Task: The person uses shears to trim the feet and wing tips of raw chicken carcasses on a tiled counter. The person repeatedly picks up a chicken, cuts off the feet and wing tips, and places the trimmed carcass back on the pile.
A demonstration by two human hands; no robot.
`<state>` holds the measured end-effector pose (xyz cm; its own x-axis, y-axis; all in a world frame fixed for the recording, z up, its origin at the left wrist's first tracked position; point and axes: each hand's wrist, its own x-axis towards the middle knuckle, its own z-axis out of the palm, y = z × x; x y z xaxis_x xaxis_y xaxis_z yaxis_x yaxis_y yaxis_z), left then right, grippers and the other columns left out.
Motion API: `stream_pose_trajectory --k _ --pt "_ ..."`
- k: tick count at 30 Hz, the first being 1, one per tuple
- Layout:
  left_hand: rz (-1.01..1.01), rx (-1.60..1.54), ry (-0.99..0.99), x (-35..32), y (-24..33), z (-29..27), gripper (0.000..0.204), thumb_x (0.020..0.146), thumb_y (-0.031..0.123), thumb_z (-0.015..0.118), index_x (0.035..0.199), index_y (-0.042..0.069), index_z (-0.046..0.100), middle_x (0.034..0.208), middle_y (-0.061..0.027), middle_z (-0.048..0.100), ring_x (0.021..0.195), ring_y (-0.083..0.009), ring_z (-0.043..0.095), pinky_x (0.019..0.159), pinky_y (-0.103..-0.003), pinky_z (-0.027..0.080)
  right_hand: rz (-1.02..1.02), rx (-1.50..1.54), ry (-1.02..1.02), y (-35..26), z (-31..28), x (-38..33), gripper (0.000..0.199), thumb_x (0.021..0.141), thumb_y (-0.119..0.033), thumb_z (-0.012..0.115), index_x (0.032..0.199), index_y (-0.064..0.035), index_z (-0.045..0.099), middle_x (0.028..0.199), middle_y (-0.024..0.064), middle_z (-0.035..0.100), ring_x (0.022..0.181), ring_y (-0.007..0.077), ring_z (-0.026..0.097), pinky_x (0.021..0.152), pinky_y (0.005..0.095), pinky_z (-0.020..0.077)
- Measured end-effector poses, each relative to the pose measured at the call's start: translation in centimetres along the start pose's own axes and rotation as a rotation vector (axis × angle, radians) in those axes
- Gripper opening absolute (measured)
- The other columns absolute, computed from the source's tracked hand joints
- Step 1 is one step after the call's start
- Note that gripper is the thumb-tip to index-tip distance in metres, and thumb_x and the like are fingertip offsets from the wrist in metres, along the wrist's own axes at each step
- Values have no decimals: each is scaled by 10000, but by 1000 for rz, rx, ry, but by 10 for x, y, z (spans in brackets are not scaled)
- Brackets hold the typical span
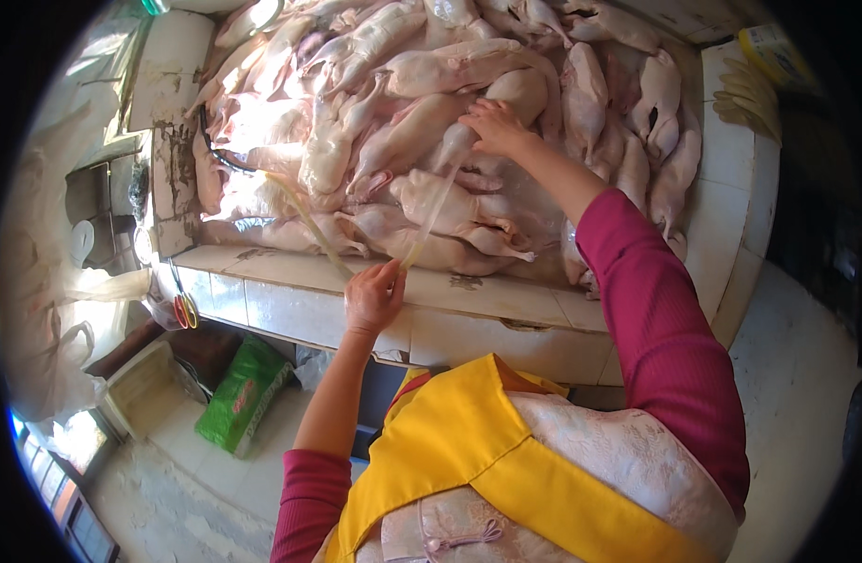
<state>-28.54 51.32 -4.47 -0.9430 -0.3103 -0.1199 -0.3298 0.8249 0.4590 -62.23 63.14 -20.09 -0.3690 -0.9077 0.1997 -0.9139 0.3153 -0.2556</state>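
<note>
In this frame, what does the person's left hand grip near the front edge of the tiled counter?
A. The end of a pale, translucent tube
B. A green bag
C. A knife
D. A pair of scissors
A: the left hand pinches the near end of the pale tube, which runs up to the right hand resting on a plucked bird in the pile.

1. A white tiled tabletop (pixel 487 314) with a chipped front edge runs across the middle.
2. A green sack (pixel 241 394) lies on the floor below it, to the left.
3. Scissors with red and yellow handles (pixel 182 305) hang at the tabletop's left corner.
4. A pale crate (pixel 145 385) stands beside the sack.
5. A yellow-labelled packet (pixel 769 52) sits on the far right ledge.
</note>
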Motion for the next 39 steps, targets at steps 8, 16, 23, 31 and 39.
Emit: stream_pose_trajectory --k 8,16,23,31,39 --pt "-27 -24 6 -4 -2 0 167 814 148 655 974 99 662 713 -58 610 645 -258 599 595 -384 467 245 49 -653 22 8 40 525 753 -564 608 925 -78 709 973 147 686 1048 309 607 1050 511 288" --pt "-38 -45 -2 -1 -1 -5 171 818 144 649 982 97 657 692 -57 591 650 -267 591 611 -392 460 424 34 -588 25 18 11 408 855 -420 562 894 -38 700 992 163 680 1006 335 615 976 481 380" --pt "-101 -33 -22 -1 2 -5 135 838 206 618 927 109 649 690 -64 586 689 -275 601 646 -403 474 45 -112 125 -1 3 -65 281 847 -322 589 834 -56 679 835 111 686 826 309 644 893 455 441" --pt "-32 -26 1 4 2 -8 117 811 180 628 905 112 642 668 -56 576 664 -270 598 626 -393 487 425 103 261 93 -25 109 572 746 -547 674 1047 -60 650 995 146 672 953 312 630 875 375 477" --pt "-30 -35 -10 2 -1 -8 179 790 126 654 963 88 629 684 -59 572 662 -266 588 609 -390 469 370 136 -741 53 -61 139 765 594 -581 755 1127 -47 623 1165 186 557 1071 330 574 886 417 469"
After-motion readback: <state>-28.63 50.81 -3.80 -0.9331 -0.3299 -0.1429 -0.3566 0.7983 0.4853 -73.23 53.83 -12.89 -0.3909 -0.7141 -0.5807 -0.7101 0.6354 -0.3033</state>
